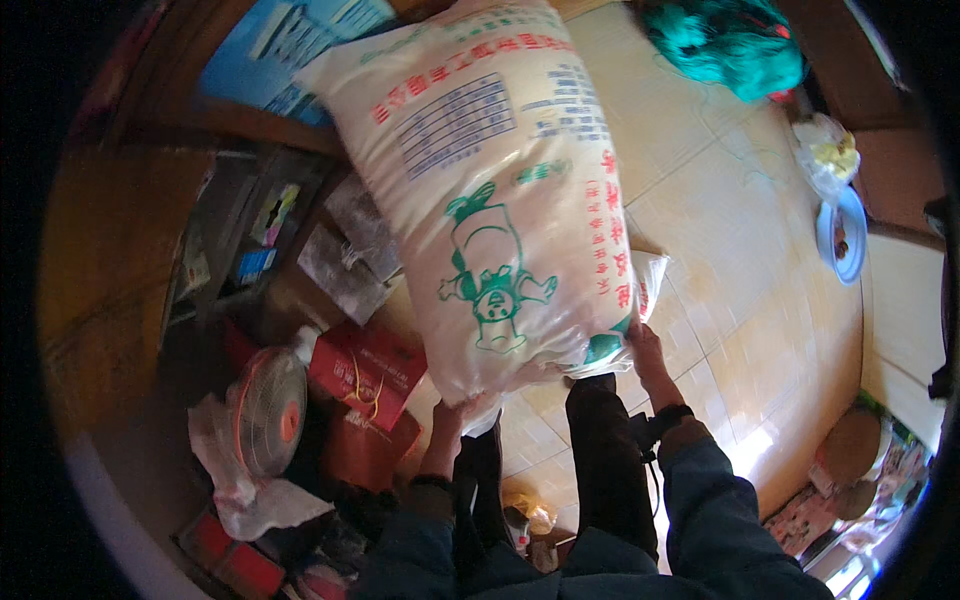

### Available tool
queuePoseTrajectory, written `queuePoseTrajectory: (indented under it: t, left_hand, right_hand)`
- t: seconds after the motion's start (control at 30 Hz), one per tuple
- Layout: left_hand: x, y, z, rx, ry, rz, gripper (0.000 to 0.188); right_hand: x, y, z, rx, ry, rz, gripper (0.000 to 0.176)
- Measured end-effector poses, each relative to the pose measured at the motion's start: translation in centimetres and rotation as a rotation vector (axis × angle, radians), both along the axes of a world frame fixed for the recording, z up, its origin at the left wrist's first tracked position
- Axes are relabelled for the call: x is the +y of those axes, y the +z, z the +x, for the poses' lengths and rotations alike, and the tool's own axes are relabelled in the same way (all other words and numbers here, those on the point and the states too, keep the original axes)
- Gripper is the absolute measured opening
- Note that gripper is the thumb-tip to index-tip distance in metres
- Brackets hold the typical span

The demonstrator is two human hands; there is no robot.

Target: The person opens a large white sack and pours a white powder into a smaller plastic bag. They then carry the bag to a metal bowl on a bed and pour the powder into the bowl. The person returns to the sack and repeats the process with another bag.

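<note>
A large, full white woven sack (pixel 480 225) spans the middle of the view, its far end reaching the top edge. Red, blue and green print covers it, with a green cartoon figure upside down to me. At its near left corner, my left hand (pixel 454 420) grips the bunched material. My right hand (pixel 646 351) is closed on the near right corner, beside a green printed patch. The fingers of both hands are partly hidden by the sack. Another white printed bag (pixel 651 281) shows from behind the sack's right edge.
On the left are an electric fan (pixel 271 412), a red paper bag (pixel 367 371) and a wooden cabinet (pixel 112 285). Teal netting (pixel 727 45), a plastic bag (pixel 823 154) and a light-blue basin (pixel 853 240) lie along the right side of the tiled floor (pixel 757 300).
</note>
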State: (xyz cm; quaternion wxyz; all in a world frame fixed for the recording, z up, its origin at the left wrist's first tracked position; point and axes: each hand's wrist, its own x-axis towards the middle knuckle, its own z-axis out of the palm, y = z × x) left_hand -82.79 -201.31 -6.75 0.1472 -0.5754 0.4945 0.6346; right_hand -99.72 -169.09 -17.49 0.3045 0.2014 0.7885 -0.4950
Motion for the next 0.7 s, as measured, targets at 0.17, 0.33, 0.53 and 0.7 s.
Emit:
queuePoseTrajectory:
  t: [0.17,0.33,0.53,0.7]
  left_hand:
    - [0.5,-0.1,1.4,0.083,0.075,0.066,0.041]
    - [0.5,2.4,4.4,0.066,0.087,0.038,0.039]
    - [-1.4,10.5,6.0,0.081,0.003,0.067,0.038]
    - [-4.4,22.8,2.1,-0.132,-0.084,0.006,0.045]
  right_hand:
    - [-0.8,1.7,0.4,0.154,0.208,0.018,0.049]
    - [-1.6,5.7,0.9,0.000,0.162,0.082,0.037]
    - [-3.2,16.5,0.6,-0.233,-0.188,-0.147,0.047]
    - [-5.1,27.1,-0.3,-0.366,-0.204,-0.115,0.043]
